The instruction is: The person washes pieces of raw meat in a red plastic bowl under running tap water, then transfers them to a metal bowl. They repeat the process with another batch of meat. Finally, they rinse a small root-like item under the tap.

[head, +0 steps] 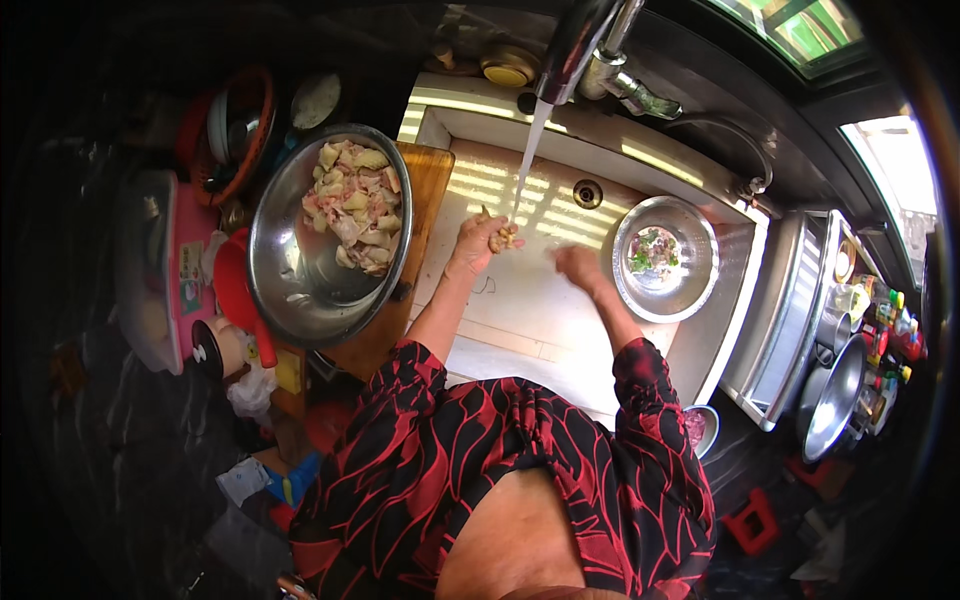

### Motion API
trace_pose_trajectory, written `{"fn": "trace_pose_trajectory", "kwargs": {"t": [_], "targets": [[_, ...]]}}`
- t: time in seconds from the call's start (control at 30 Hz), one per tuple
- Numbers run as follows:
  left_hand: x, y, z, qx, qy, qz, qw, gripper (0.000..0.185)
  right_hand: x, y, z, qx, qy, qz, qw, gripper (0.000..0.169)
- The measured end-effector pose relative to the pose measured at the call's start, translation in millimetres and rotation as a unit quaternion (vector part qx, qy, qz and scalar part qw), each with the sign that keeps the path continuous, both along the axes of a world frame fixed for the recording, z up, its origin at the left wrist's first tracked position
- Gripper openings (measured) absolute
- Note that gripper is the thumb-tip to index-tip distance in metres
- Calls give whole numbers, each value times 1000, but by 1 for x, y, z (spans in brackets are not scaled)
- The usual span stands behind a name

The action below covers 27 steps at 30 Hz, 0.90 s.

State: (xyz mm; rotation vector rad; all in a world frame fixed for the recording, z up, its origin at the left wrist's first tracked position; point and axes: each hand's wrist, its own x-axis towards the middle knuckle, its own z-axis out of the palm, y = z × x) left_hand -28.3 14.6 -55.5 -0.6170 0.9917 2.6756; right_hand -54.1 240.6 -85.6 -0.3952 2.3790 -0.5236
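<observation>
My left hand (477, 241) holds a knobbly, pale-brown piece of food (501, 238), which looks like ginger root, close beside the running tap water (534, 139). Motion blurs my right hand (576, 265). It is a little to the right, above the basin of the pale sink (517, 289), and whether anything is between its fingers is unclear. Beyond it, inside the sink, stands a metal bowl (628, 289) with green and purplish scraps (654, 255) at the bottom. To my left a large steel bowl (292, 289) of raw chicken pieces (358, 202) rests partly on a wooden board (431, 169).
The dark faucet (566, 67) juts over the sink, with a drain (587, 194) below. A red plastic dipper (238, 281) and a pink lidded box (181, 277) are at the left. On the right are a stove (795, 300), a wok (831, 397) and several bottles (892, 315).
</observation>
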Motion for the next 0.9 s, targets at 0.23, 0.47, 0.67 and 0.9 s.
{"fn": "trace_pose_trajectory", "kwargs": {"t": [0.23, 0.47, 0.67, 0.9], "targets": [[17, 19, -17, -64, -161, 7, 985, 6, -40, -18, -46, -80, 302, -43, 949, 33], [4, 24, 34, -135, -128, -26, 982, 20, -136, -74, -146, -280, 208, -173, 921, 18], [-13, 23, 42, -14, -54, 31, 998, 13, -75, -69, -116, -102, 295, -140, 940, 9], [-34, 14, 9, 61, -35, 50, 996, 7, -32, -54, 9, -534, -95, -382, 748, 13]]}}
